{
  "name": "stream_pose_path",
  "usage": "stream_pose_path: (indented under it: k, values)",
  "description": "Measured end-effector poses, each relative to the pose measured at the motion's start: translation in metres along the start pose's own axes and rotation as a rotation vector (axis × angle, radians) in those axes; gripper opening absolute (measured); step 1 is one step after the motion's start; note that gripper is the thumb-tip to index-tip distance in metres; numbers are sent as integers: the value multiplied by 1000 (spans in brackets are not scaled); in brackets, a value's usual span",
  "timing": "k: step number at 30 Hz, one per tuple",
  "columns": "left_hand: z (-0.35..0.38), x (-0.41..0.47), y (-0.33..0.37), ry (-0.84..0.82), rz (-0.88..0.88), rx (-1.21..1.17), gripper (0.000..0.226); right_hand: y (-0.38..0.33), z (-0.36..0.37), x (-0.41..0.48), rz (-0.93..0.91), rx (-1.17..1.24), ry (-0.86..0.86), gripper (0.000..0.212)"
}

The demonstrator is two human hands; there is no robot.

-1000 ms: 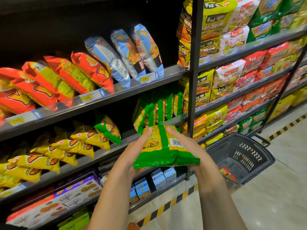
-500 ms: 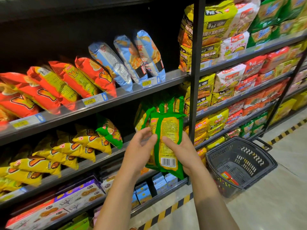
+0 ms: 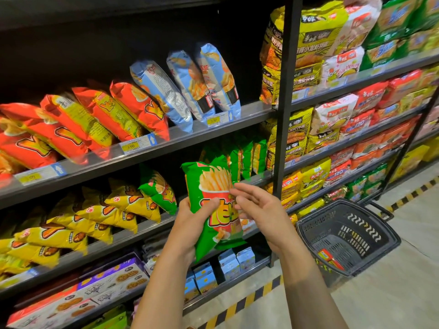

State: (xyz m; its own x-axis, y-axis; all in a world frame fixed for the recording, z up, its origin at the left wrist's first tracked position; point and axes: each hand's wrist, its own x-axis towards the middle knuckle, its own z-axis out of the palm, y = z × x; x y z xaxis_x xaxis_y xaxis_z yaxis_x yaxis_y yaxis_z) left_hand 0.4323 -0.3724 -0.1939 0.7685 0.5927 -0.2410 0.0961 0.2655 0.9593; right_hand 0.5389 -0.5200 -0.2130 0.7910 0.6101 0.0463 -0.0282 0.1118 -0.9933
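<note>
Bright, even light falls from above on the packets, but the back of the top shelf (image 3: 71,43) is nearly black. Sheen streaks the shelf rails (image 3: 237,122). The red bags (image 3: 59,134) at left are smeared with blur; the green bag (image 3: 211,210) at centre is sharper. Wide-angle distortion bends the post (image 3: 285,115).

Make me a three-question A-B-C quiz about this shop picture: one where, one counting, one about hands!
1. Where is the dark grey plastic shopping basket?
A) on the floor
B) on a shelf
C) on an arm
2. How many pale blue crisp bags stand on the upper shelf?
A) one
B) three
C) six
3. Which hand grips the green foil snack bag?
A) left
B) right
C) neither
Answers: 1 A, it stands on the floor. 2 B, three lean side by side. 3 A, the left hand curls round it; the right hand is open.
</note>
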Motion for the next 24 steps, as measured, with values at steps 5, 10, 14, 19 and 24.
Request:
stream_pose_path:
  k: [5, 10, 14, 19, 24]
  values:
    - [-6, -2, 0, -95, -11, -129, 49, 7, 2, 8, 39, 52, 18, 48]
    - [-12, 3, 0, -134, -51, -143, 35, 13, 6, 14, 189, 176, -183, 51]
    - [-24, 14, -1, -165, -50, -92, 48, 20, 13, 28, 146, 111, -128, 49]
    - [-44, 39, -2, -112, -43, 11, 53, 31, 29, 55, 147, 107, -144, 46]
    - [-60, 76, -4, 8, -66, -36, 43, 48, 48, 95, 198, 109, -206, 63]
